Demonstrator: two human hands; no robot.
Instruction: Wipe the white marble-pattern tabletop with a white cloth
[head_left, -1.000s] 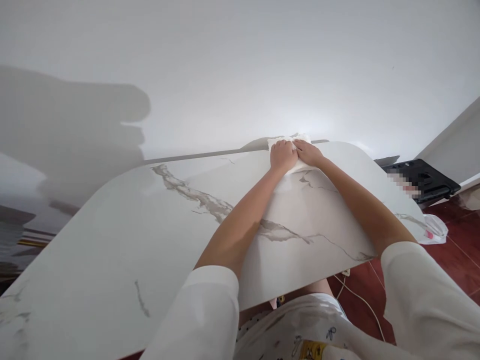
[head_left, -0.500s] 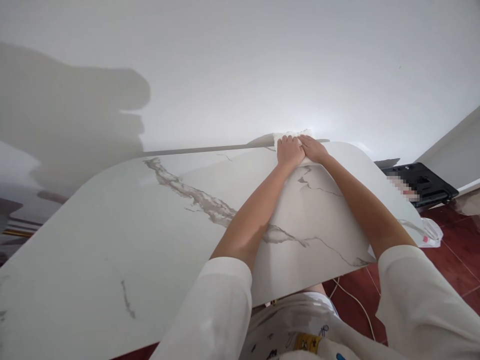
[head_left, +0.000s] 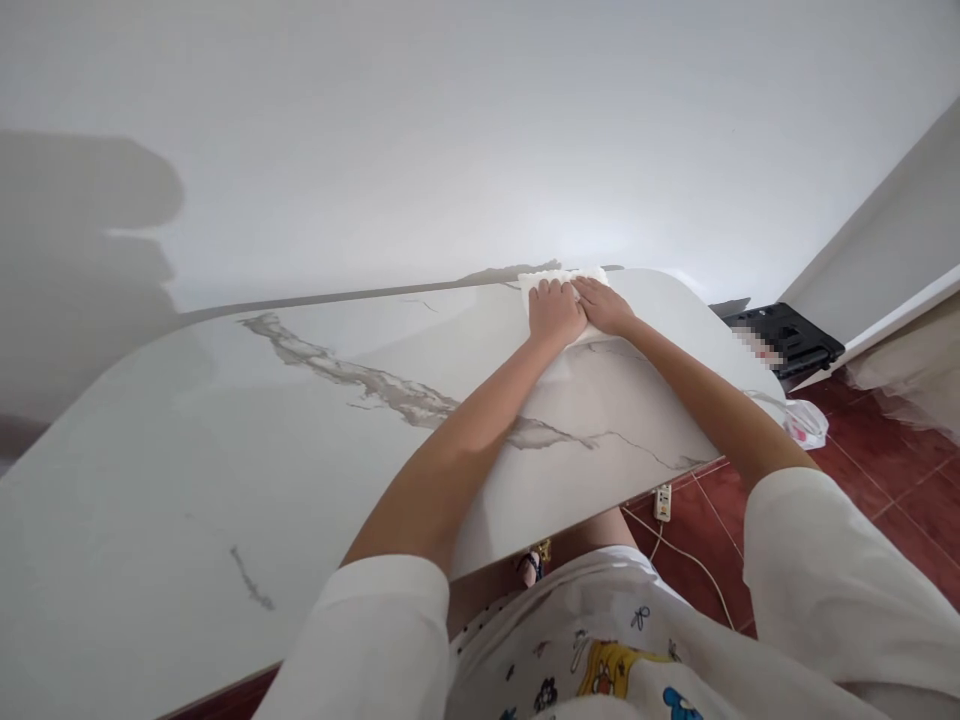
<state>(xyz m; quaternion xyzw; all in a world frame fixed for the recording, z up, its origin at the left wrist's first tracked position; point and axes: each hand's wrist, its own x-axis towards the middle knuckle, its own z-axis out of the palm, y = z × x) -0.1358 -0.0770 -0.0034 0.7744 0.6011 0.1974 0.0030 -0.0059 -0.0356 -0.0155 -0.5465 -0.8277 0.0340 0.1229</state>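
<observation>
A white cloth (head_left: 534,287), possibly a thick wipe, lies at the far edge of a white table (head_left: 225,440) with grey marble veins. My left hand (head_left: 556,312) presses on the cloth with its fingers bent over it. Right beside it, my right hand (head_left: 604,306) bears down on the cloth's right part, its fingers close together and touching the left hand. Both arms reach straight out over the tabletop. Most of the cloth is hidden beneath the hands.
A white wall (head_left: 390,150) stands behind the table. Right of it are a black case (head_left: 795,340) and a clear plastic bag (head_left: 808,422) by the table's edge. A power strip (head_left: 662,502) with a pale cord (head_left: 705,570) lies on the red tiled floor (head_left: 862,480).
Both hands and the cloth have slid slightly towards me from the far edge. The view has turned a little to the right, bringing the power strip into sight.
</observation>
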